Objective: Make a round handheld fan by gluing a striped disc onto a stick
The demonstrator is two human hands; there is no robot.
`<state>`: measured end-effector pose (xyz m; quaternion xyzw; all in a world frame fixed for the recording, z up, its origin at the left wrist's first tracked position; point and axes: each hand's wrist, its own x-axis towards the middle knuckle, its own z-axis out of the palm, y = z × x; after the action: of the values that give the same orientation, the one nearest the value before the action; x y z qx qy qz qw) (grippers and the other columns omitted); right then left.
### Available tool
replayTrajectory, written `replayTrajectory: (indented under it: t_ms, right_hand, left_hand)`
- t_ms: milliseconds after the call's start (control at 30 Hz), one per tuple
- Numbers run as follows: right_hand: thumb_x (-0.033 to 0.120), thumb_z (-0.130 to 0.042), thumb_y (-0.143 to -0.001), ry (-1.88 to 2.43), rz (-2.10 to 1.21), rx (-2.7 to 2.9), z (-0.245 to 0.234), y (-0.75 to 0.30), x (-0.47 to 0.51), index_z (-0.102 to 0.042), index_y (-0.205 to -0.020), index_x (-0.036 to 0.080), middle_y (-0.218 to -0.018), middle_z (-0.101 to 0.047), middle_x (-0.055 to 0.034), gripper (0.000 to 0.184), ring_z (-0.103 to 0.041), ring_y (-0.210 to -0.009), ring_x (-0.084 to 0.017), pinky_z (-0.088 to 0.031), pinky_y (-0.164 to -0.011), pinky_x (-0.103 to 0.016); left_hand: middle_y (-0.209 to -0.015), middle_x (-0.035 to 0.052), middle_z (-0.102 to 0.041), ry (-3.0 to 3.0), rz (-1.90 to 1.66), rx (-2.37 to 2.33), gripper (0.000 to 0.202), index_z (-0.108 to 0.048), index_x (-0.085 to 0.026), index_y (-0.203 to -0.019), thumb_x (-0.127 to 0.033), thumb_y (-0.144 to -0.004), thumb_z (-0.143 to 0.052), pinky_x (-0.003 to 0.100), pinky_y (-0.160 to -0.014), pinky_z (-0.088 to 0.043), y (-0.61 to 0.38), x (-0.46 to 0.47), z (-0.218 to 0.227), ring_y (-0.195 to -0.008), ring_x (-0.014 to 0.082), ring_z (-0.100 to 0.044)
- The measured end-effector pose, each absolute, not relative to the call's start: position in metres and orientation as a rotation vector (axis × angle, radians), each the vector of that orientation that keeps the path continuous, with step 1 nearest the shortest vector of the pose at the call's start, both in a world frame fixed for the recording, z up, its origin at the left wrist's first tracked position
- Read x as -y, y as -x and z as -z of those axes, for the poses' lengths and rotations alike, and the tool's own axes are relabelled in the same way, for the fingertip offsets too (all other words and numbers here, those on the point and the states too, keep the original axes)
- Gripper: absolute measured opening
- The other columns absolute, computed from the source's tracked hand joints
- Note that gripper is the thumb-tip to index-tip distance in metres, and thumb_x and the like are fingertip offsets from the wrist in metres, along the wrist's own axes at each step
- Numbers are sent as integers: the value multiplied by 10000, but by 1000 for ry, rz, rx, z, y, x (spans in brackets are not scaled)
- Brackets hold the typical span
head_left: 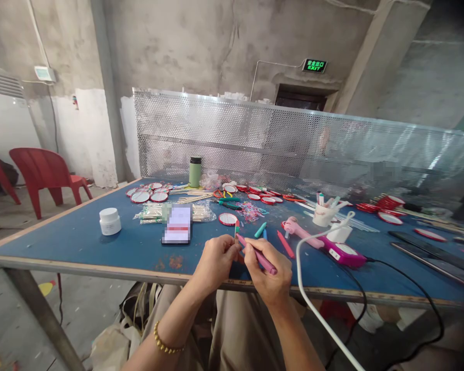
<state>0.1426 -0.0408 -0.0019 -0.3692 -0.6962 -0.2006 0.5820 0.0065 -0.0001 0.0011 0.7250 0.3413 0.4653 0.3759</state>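
My left hand point(215, 260) is closed on a small flat wooden stick point(237, 226), held upright with red and green colouring near its top. My right hand point(271, 270) grips a pink marker pen point(261, 256), its tip at the stick just above my left fingers. Right behind the stick lies a round white disc with a red rim point(228, 219). A teal marker point(260, 230), a blue marker point(265, 235) and a red marker point(285, 244) rest on the blue table to the right of the stick.
A phone point(177, 224), wrapped sticks point(150, 212) and a white jar point(110, 221) are on the left. Behind lie pliers point(230, 204), colourful small bands point(251, 211) and a green bottle point(195, 171). Rightward are a pink tool point(302, 234), a cup point(324, 214) and a white cable point(305, 291).
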Motion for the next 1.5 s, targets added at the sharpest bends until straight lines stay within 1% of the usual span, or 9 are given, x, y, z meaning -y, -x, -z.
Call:
replayTrajectory:
  t_ms: [267, 467, 733, 867, 1100, 1233, 1367, 1500]
  right_hand:
    - [120, -568, -912, 876, 446, 1622, 1, -142, 42, -651, -992, 216, -802, -708, -16, 150, -682, -687, -137, -548, -664, -262]
    - [115, -588, -898, 887, 434, 1559, 2, -142, 41, -654, -966, 206, -787, -699, -7, 131, -678, -672, -135, -543, -655, -257]
    - [144, -576, -907, 889, 426, 1551, 3, -143, 41, -649, -948, 208, -761, -696, -9, 106, -672, -644, -140, -549, -629, -262]
    - [134, -582, -903, 875, 414, 1577, 4, -144, 41, -648, -953, 209, -765, -692, -7, 112, -670, -651, -139, -547, -635, -263]
    - [143, -576, -905, 874, 420, 1570, 4, -143, 42, -645, -941, 215, -764, -693, -5, 106, -667, -638, -135, -544, -621, -260]
    - [119, -583, -893, 875, 430, 1587, 4, -143, 42, -646, -940, 214, -770, -695, -1, 123, -669, -645, -132, -544, -629, -254]
    - [127, -581, -893, 874, 430, 1568, 4, -143, 42, -646, -923, 217, -763, -697, -1, 114, -662, -627, -131, -542, -617, -256]
    - [134, -585, -889, 867, 423, 1545, 4, -143, 42, -653, -917, 217, -754, -696, 4, 110, -662, -613, -130, -541, -604, -254]
  left_hand:
    - [-469, -36, -526, -1878, -1186, -882, 306, -553, -192, -615, -287, -901, -496, 215, -571, -367, -6, 0, -2, -550, 135, -553]
    - [-468, -36, -528, -1878, -1185, -877, 307, -585, -190, -634, -304, -906, -498, 217, -571, -366, -6, 0, 0, -544, 137, -556]
    - [-457, -36, -524, -1852, -1173, -873, 307, -563, -193, -632, -312, -907, -499, 219, -571, -376, -6, 1, -2, -532, 138, -560]
    - [-451, -36, -521, -1849, -1179, -874, 302, -558, -195, -636, -313, -908, -499, 218, -575, -379, -6, 1, -2, -548, 143, -571]
    - [-480, -22, -562, -1859, -1181, -887, 312, -571, -191, -644, -331, -914, -497, 221, -579, -391, -6, 1, -2, -568, 149, -587]
    - [-490, -24, -569, -1854, -1183, -876, 312, -559, -189, -642, -328, -914, -499, 213, -563, -378, -6, 0, -1, -559, 139, -580]
    - [-521, -16, -606, -1843, -1166, -870, 325, -555, -187, -643, -342, -920, -486, 207, -530, -367, -6, 1, -2, -523, 126, -568]
    - [-643, 8, -693, -1793, -1120, -864, 327, -532, -181, -652, -372, -913, -483, 204, -452, -332, -5, 1, -2, -416, 90, -517]
